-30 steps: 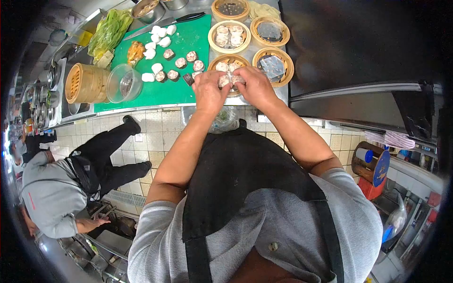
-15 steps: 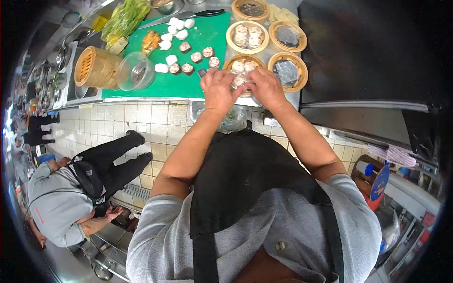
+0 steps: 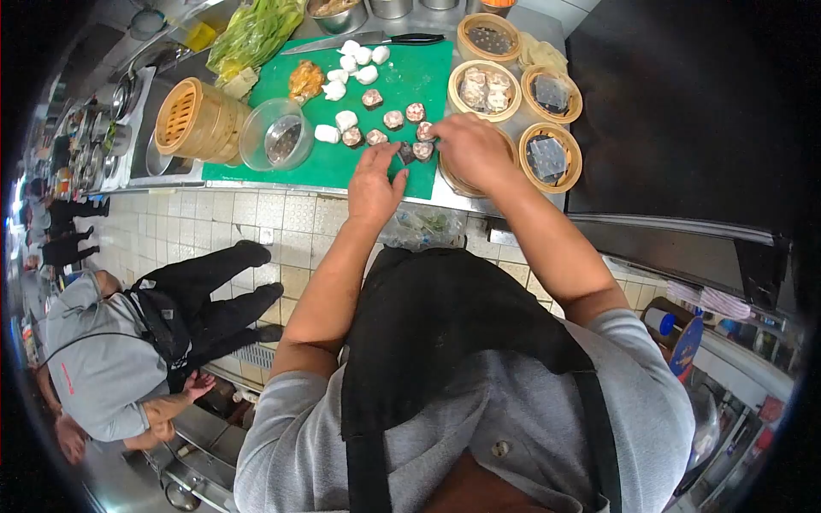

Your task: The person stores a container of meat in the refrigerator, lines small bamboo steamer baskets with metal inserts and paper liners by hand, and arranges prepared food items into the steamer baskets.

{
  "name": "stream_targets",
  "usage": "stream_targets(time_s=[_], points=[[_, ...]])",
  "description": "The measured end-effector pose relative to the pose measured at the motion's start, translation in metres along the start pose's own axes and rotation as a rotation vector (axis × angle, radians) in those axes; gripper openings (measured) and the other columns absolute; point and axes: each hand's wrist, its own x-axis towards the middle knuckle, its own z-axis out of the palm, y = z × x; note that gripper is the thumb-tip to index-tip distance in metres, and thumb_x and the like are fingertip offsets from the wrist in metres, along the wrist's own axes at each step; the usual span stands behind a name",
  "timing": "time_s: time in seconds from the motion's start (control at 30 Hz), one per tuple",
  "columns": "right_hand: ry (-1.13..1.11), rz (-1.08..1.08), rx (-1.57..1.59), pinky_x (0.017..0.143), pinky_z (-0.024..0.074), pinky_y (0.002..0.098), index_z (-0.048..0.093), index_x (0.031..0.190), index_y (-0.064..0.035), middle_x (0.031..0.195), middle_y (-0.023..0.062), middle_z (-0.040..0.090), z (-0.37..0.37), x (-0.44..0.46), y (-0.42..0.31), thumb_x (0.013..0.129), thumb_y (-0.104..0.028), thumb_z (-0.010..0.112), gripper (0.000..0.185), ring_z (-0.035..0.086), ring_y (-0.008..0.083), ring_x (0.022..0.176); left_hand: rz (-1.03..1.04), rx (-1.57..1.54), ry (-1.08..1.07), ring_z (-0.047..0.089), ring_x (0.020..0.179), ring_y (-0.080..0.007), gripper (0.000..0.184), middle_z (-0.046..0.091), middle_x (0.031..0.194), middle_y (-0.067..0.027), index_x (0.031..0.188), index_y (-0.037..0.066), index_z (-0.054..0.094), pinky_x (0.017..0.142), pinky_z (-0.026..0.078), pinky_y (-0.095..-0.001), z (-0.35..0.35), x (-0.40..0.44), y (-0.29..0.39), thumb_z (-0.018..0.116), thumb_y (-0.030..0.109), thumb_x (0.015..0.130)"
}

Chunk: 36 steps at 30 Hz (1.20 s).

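On the green cutting board [image 3: 342, 175] lie several round dumplings with dark sides, such as one dumpling [image 3: 372, 99]. My left hand [image 3: 374, 184] rests at the board's front, fingertips beside a small dark square piece [image 3: 405, 154], thumb apart. My right hand [image 3: 475, 150] reaches over the board's right edge, its fingertips at a dumpling [image 3: 425, 131]; whether they grip it is unclear. Beneath that hand a bamboo steamer [image 3: 456, 178] is mostly covered. Behind it, another steamer [image 3: 514, 103] holds several pieces. Two steamers at the right [image 3: 576, 168] have dark contents under clear film.
A knife [image 3: 419, 38] lies across the board's back. White pieces [image 3: 327, 133] and an orange heap [image 3: 305, 81] are on the board. A clear tub [image 3: 299, 158], stacked steamers [image 3: 214, 132] and leafy greens [image 3: 256, 38] stand left. A co-worker [image 3: 107, 359] is at lower left.
Both hands have left the pieces in the front steamer. My right hand has moved left to the dumplings on the board; my left hand is now by the dark piece. The view has shifted.
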Motion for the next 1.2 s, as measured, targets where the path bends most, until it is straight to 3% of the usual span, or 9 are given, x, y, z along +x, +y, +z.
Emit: stream_targets(time_s=[0.23,0.5,0.6,0.73,0.8,0.9,1.07,1.17,1.2], points=[[-0.451,0.353,-0.242,0.093,0.0421,0.0521,0.065,0.121,-0.0133,0.102,0.0114,0.075,0.008,0.06,-0.04,0.089,-0.023,0.067,0.034,0.07,0.029,0.101,0.151,0.082,-0.097,0.062,0.111,-0.0364,0.047,0.062,0.126,-0.0153,0.125,0.009,0.062,0.092,0.052,-0.0438,0.01,0.019,-0.014,0.076,0.009,0.08],[-0.413,0.486,-0.235,0.096,0.0434,0.0507,0.063,0.117,-0.0111,0.108,0.015,0.073,0.016,0.062,-0.029,0.085,-0.025,0.069,0.035,0.071,0.0292,0.102,0.183,0.027,-0.074,0.062,0.104,-0.036,0.041,0.063,0.116,-0.0127,0.115,0.007,0.059,0.088,0.051,-0.0444,0.012,0.022,-0.018,0.076,0.007,0.078],[-0.043,0.544,0.192,0.084,0.0539,0.0412,0.065,0.104,-0.0085,0.101,0.0185,0.071,-0.013,0.048,-0.012,0.081,-0.019,0.07,0.025,0.069,0.0361,0.097,0.123,-0.006,-0.098,0.06,0.108,-0.0361,0.041,0.062,0.118,-0.0128,0.116,0.008,0.059,0.092,0.05,-0.0441,0.015,0.021,-0.02,0.075,0.009,0.078],[0.304,0.566,0.118,0.084,0.0537,0.0389,0.066,0.105,-0.0068,0.099,0.0163,0.071,-0.05,0.032,0.089,0.082,-0.015,0.074,0.026,0.07,0.028,0.091,0.111,-0.019,-0.057,0.062,0.105,-0.0342,0.04,0.064,0.116,-0.0125,0.113,0.008,0.061,0.089,0.052,-0.0418,0.017,0.019,-0.017,0.076,0.007,0.076],[0.331,0.681,-0.026,0.087,0.0532,0.0433,0.068,0.099,-0.0084,0.098,0.0167,0.072,-0.065,0.035,0.135,0.076,-0.015,0.075,0.025,0.068,0.0367,0.095,0.082,-0.045,-0.047,0.062,0.103,-0.0336,0.041,0.064,0.115,-0.0127,0.113,0.008,0.061,0.085,0.053,-0.0406,0.016,0.017,-0.011,0.076,0.006,0.076],[0.275,0.804,0.011,0.088,0.0529,0.0435,0.069,0.097,-0.0094,0.101,0.0148,0.072,-0.071,0.039,0.172,0.078,-0.019,0.077,0.023,0.068,0.0361,0.097,0.065,-0.095,0.015,0.064,0.092,-0.0256,0.045,0.065,0.113,-0.0108,0.117,0.008,0.062,0.074,0.054,-0.0329,0.019,0.013,-0.013,0.079,0.003,0.075],[0.177,0.871,-0.061,0.088,0.0527,0.0439,0.072,0.094,-0.0111,0.102,0.0135,0.072,-0.055,0.042,0.191,0.08,-0.023,0.079,0.019,0.068,0.0336,0.097,-0.322,-0.593,0.152,0.057,0.079,-0.0084,0.045,0.065,0.107,-0.0025,0.125,0.006,0.06,0.066,0.048,-0.0236,0.021,0.008,-0.004,0.079,0.008,0.084],[0.25,0.763,-0.131,0.086,0.0534,0.0426,0.074,0.099,-0.012,0.1,0.0132,0.073,-0.055,0.04,0.175,0.08,-0.022,0.08,0.022,0.069,0.0322,0.095,-0.584,-0.767,0.152,0.058,0.075,-0.0084,0.046,0.066,0.1,-0.001,0.128,0.006,0.058,0.06,0.046,-0.0232,0.008,0.017,0.018,0.078,0.013,0.087],[0.253,0.758,0.08,0.084,0.0537,0.04,0.075,0.103,-0.0128,0.099,0.0121,0.073,-0.051,0.04,0.163,0.08,-0.022,0.08,0.025,0.069,0.0293,0.092,-0.629,-0.826,0.122,0.059,0.071,-0.009,0.047,0.066,0.095,-0.0008,0.131,0.008,0.057,0.056,0.044,-0.0226,0.006,0.021,0.022,0.076,0.017,0.09]])
